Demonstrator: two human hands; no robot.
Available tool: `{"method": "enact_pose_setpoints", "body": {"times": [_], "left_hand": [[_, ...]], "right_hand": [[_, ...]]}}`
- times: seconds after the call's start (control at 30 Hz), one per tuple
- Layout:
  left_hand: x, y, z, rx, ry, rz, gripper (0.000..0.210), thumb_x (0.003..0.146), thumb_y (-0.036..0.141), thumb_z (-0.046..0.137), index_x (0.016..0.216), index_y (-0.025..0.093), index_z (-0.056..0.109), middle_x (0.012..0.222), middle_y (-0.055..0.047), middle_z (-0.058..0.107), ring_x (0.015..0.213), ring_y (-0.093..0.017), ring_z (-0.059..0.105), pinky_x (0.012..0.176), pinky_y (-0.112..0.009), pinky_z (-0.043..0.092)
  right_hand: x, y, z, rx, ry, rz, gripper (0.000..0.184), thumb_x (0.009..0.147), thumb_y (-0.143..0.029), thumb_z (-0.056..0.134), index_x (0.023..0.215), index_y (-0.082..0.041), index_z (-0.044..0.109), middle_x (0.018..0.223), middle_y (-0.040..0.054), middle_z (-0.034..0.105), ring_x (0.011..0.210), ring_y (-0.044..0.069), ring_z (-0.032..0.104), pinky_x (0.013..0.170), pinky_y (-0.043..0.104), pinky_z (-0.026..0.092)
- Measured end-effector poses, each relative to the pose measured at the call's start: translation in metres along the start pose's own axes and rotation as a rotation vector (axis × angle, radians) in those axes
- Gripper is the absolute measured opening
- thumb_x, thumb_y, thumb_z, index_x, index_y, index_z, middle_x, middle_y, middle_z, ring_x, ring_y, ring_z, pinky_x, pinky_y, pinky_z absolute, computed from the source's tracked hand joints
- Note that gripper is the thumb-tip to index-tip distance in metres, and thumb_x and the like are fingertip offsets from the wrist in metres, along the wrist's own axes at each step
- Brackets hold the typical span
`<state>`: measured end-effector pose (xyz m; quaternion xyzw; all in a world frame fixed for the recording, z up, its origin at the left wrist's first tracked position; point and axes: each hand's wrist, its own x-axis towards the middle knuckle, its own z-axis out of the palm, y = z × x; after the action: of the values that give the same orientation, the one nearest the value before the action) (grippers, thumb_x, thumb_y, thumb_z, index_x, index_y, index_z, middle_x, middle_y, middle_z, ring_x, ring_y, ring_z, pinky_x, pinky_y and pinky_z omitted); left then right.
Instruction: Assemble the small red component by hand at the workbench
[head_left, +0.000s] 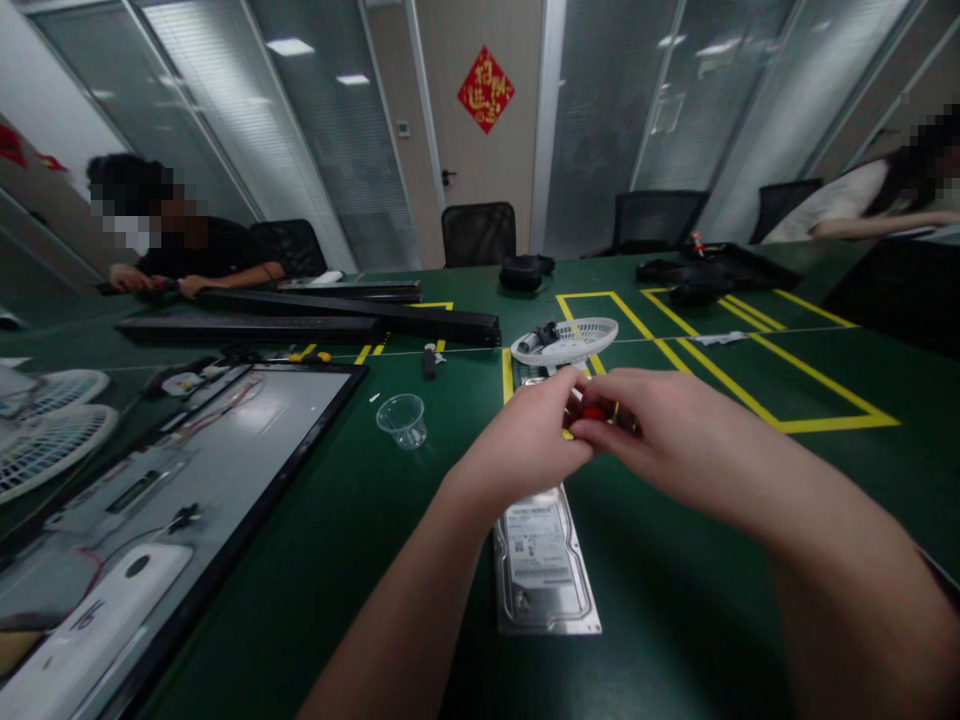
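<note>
My left hand [532,430] and my right hand [645,410] meet above the table, fingertips closed together. Between them shows a bit of a small red object [594,412]; the fingers cover most of it, so its kind is unclear. Below and nearer to me, a silver hard drive [536,570] lies label up, its far end hidden behind my left hand. Just beyond the hands stands a white plastic basket [566,345] with small dark parts in it. A clear plastic cup [405,422] stands upright to the left.
An opened flat display panel [270,430] fills the left side, with a white case [105,630] on it. Long black bars [352,315] lie farther back. Yellow tape [840,424] marks the green table [675,620]. One person sits across at left, another at far right.
</note>
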<state>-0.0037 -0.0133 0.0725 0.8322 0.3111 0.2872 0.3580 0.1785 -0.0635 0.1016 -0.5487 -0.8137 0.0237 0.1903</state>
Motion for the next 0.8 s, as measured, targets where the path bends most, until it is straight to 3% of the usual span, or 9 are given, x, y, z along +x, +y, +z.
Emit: {"method": "enact_pose_setpoints", "body": {"times": [0.2, 0.43, 0.5, 0.67, 0.8], "left_hand": [[-0.0006, 0.0016, -0.0006, -0.029, 0.013, -0.002, 0.028, 0.089, 0.01, 0.066, 0.114, 0.02, 0.064, 0.114, -0.009, 0.078, 0.105, -0.026, 0.076, 0.09, -0.039, 0.06], [-0.0003, 0.0021, -0.0004, 0.0, -0.006, 0.001, 0.025, 0.082, 0.011, 0.068, 0.105, 0.02, 0.062, 0.106, -0.008, 0.078, 0.096, -0.025, 0.075, 0.079, -0.035, 0.057], [-0.0003, 0.0017, -0.0004, -0.013, 0.001, -0.004, 0.024, 0.084, 0.01, 0.066, 0.105, 0.02, 0.062, 0.108, -0.008, 0.078, 0.098, -0.025, 0.075, 0.081, -0.035, 0.058], [-0.0007, 0.0024, -0.0009, -0.025, 0.004, -0.003, 0.032, 0.086, 0.008, 0.065, 0.116, 0.02, 0.063, 0.114, -0.009, 0.078, 0.103, -0.025, 0.075, 0.087, -0.038, 0.059], [0.0003, 0.001, -0.0002, -0.028, -0.006, -0.004, 0.032, 0.082, 0.014, 0.073, 0.112, 0.019, 0.063, 0.11, -0.008, 0.077, 0.099, -0.026, 0.075, 0.082, -0.036, 0.058]], "right_hand": [[-0.0011, 0.002, -0.0002, 0.105, 0.001, -0.126, 0.031, 0.096, -0.001, 0.054, 0.109, -0.023, 0.072, 0.12, 0.0079, 0.075, 0.1, 0.023, 0.071, 0.086, 0.035, 0.05], [0.0007, 0.0004, 0.0028, -0.026, 0.015, 0.012, 0.01, 0.101, -0.027, 0.07, 0.104, -0.021, 0.076, 0.091, 0.0071, 0.078, 0.076, 0.024, 0.068, 0.066, 0.034, 0.043], [-0.0003, 0.0001, 0.0013, 0.007, 0.03, -0.018, 0.01, 0.1, -0.023, 0.07, 0.108, -0.022, 0.076, 0.097, 0.0069, 0.078, 0.08, 0.024, 0.069, 0.069, 0.034, 0.045], [-0.0006, 0.0025, 0.0007, 0.098, 0.01, -0.137, 0.033, 0.093, 0.0, 0.055, 0.107, -0.022, 0.074, 0.118, 0.0076, 0.076, 0.099, 0.024, 0.072, 0.085, 0.035, 0.051], [0.0012, 0.0026, 0.0028, 0.039, 0.011, -0.072, 0.023, 0.097, -0.008, 0.059, 0.106, -0.021, 0.076, 0.109, 0.009, 0.078, 0.094, 0.026, 0.072, 0.08, 0.037, 0.05]]}}
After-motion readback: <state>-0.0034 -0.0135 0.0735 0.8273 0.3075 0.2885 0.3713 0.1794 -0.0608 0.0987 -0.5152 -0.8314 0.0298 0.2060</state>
